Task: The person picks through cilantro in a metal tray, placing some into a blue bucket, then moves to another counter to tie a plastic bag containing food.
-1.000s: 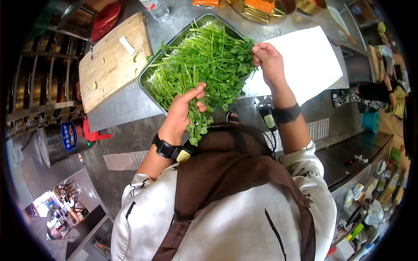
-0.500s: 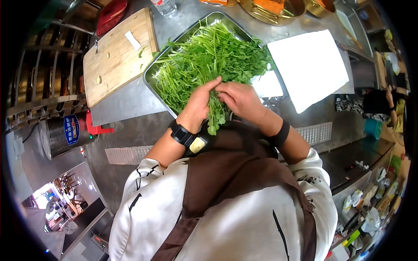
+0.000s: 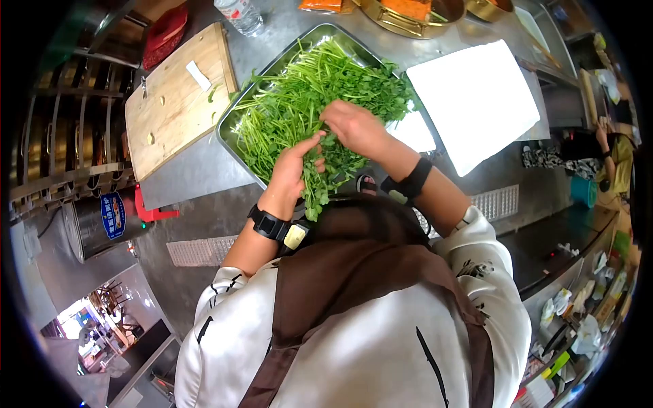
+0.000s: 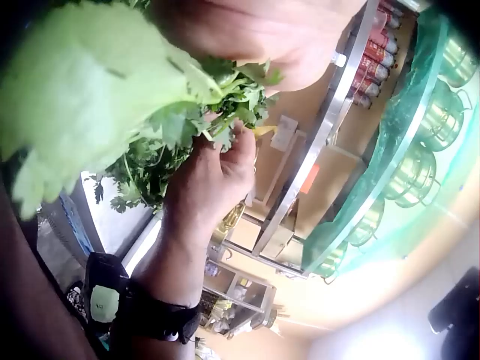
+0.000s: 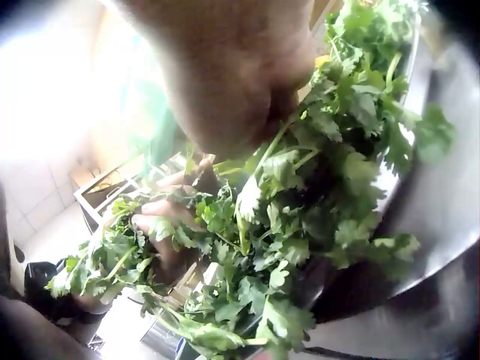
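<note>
A metal tray point(image 3: 226, 144) holds a heap of green coriander point(image 3: 292, 95) with thin stems and leafy tops. Near the tray's front edge my left hand point(image 3: 289, 178) grips a bunch of coriander point(image 3: 315, 194), thumb uppermost, the leaves hanging toward the apron. My right hand point(image 3: 357, 130) is beside the left thumb, its fingers curled over the sprigs. In the left wrist view the right hand point(image 4: 210, 184) pinches leaves at the bunch. Leaves partly cover the left hand's fingers point(image 5: 169, 225) in the right wrist view.
Left of the tray lies a wooden cutting board point(image 3: 180, 115) with small scraps and a white strip. A white sheet point(image 3: 476, 102) lies to the right. Behind stand a plastic bottle point(image 3: 241, 15) and a brass-coloured pot point(image 3: 408, 24). Another person point(image 3: 615, 156) is at far right.
My right hand has come from the tray's right side to the bunch at the left hand, then shifted slightly up. The left hand keeps its grip on the coriander.
</note>
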Motion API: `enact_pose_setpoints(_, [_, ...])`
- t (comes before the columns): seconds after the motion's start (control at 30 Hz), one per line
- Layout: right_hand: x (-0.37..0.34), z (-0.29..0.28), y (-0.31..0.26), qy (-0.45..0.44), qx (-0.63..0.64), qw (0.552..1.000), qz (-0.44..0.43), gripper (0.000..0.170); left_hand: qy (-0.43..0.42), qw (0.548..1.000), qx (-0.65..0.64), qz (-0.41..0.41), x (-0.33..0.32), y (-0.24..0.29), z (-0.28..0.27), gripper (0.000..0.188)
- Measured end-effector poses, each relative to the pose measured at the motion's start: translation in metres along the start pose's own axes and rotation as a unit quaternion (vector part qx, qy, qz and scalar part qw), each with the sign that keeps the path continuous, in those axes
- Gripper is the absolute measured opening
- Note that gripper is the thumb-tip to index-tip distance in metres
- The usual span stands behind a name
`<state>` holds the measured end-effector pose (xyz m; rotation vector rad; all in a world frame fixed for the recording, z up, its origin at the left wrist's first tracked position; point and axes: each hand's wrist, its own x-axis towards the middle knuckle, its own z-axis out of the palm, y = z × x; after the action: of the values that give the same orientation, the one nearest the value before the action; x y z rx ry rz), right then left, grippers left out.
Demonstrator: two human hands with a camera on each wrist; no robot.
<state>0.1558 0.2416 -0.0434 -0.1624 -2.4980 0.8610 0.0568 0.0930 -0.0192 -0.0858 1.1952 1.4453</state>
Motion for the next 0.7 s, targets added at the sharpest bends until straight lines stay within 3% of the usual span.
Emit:
enact_pose_setpoints(0.07, [0.002, 0.005, -0.006, 0.035, 0.036, 0.998, 0.044, 0.007, 0.014, 0.999, 0.026, 0.018, -0.002, 0.001, 0.002, 0.027])
enact_pose_setpoints(0.27, [0.004, 0.022, -0.011, 0.082, 0.123, 0.984, 0.099, 0.006, 0.030, 0.998, 0.007, 0.051, -0.003, 0.001, -0.002, 0.025])
enact_pose_setpoints(0.37, [0.003, 0.031, -0.007, 0.087, 0.088, 0.984, 0.126, 0.006, 0.022, 0.996, -0.019, 0.080, -0.006, -0.001, -0.005, 0.025])
enact_pose_setpoints(0.4, [0.002, 0.031, -0.001, 0.087, 0.084, 0.975, 0.185, 0.009, -0.030, 0.994, -0.034, 0.099, -0.011, 0.000, -0.006, 0.025])
enact_pose_setpoints(0.43, [-0.003, 0.029, 0.001, 0.089, 0.083, 0.975, 0.187, 0.009, -0.031, 0.994, -0.033, 0.098, -0.017, 0.002, -0.005, 0.025])
enact_pose_setpoints(0.5, [-0.005, 0.018, -0.003, 0.030, 0.054, 0.980, 0.190, 0.011, -0.015, 0.991, -0.036, 0.128, -0.029, 0.011, 0.004, 0.025])
enact_pose_setpoints(0.53, [-0.005, 0.016, -0.009, 0.072, 0.039, 0.989, 0.123, 0.014, -0.001, 0.992, -0.024, 0.125, -0.027, 0.011, 0.001, 0.026])
enact_pose_setpoints(0.57, [-0.002, 0.006, -0.013, 0.070, 0.041, 0.989, 0.126, 0.014, 0.001, 0.992, -0.024, 0.122, -0.027, 0.010, -0.006, 0.026])
enact_pose_setpoints(0.63, [0.007, -0.021, -0.011, 0.195, -0.015, 0.977, 0.081, 0.014, -0.012, 0.993, -0.073, 0.088, -0.022, 0.009, -0.016, 0.029])
enact_pose_setpoints(0.7, [0.006, -0.047, 0.024, 0.242, -0.086, 0.959, 0.117, 0.012, -0.006, 0.993, -0.071, 0.094, -0.024, 0.007, -0.014, 0.029])
